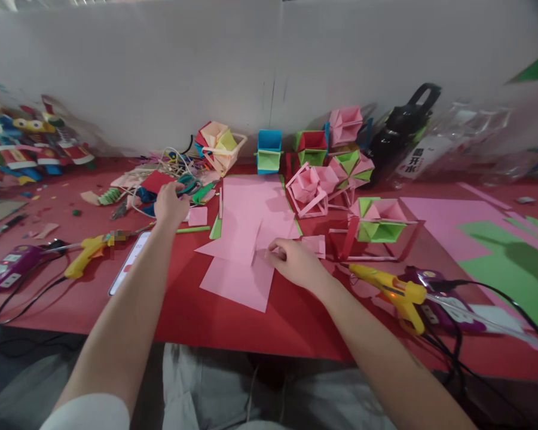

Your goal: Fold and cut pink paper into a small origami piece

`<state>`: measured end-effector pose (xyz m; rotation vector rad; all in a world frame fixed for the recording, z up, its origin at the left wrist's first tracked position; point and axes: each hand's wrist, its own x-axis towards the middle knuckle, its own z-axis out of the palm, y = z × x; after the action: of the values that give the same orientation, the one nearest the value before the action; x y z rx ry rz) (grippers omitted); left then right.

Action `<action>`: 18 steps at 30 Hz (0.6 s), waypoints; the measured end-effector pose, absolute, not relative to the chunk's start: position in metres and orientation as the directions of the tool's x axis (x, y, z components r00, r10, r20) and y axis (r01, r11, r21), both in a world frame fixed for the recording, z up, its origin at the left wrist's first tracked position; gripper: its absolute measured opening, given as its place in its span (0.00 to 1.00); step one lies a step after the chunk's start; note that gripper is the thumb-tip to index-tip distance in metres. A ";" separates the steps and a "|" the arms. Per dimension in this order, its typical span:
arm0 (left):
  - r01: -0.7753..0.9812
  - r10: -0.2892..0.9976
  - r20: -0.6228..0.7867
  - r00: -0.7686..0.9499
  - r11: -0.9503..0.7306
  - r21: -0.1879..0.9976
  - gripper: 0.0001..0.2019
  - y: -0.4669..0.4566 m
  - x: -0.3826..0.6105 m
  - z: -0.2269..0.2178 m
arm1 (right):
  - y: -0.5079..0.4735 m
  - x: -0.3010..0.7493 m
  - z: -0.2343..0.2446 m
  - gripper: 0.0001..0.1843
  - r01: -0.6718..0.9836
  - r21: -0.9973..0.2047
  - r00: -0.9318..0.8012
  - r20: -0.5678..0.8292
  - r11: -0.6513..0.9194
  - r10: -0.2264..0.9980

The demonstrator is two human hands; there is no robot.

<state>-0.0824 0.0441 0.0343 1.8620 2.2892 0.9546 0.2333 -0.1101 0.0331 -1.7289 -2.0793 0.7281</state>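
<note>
My left hand [170, 203] reaches out over the red table [233, 322] and closes on green-handled scissors [189, 185] that lie among scraps and cords. My right hand [293, 261] rests with curled fingers on the edge of a stack of pink paper sheets [246, 239] in the middle of the table, pinching one sheet's corner. Folded pink and green paper lanterns [376, 221] stand just right of the sheets.
A yellow glue gun [397, 292] and a purple one [443, 298] lie with cords at the right, another yellow glue gun [87, 254] and a phone [130, 263] at the left. Paper boxes [269, 150], a black bottle [401, 134] and toy figures [22, 149] line the back wall.
</note>
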 end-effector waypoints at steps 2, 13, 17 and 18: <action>0.870 0.908 0.283 -0.308 0.149 0.469 0.22 0.060 -0.089 0.036 | -0.110 0.233 0.032 0.07 0.794 -0.596 -0.205 -0.070 0.124 0.976; 0.965 0.967 0.148 -0.207 0.176 0.196 0.28 0.085 -0.101 0.044 | -0.109 0.237 0.028 0.05 0.784 -0.607 -0.223 -0.076 0.133 0.972; 0.991 0.983 0.136 -0.121 0.113 0.071 0.26 0.082 -0.105 0.047 | -0.110 0.235 0.030 0.06 0.786 -0.599 -0.241 -0.073 0.151 0.968; 0.992 0.984 0.136 -0.115 0.107 0.069 0.26 0.081 -0.106 0.047 | -0.110 0.235 0.030 0.06 0.787 -0.598 -0.241 -0.074 0.151 0.968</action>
<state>-0.1057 0.0807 0.0468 2.1256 2.3777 0.2277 0.2351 -0.1102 0.0300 -1.6873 -2.1057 0.7701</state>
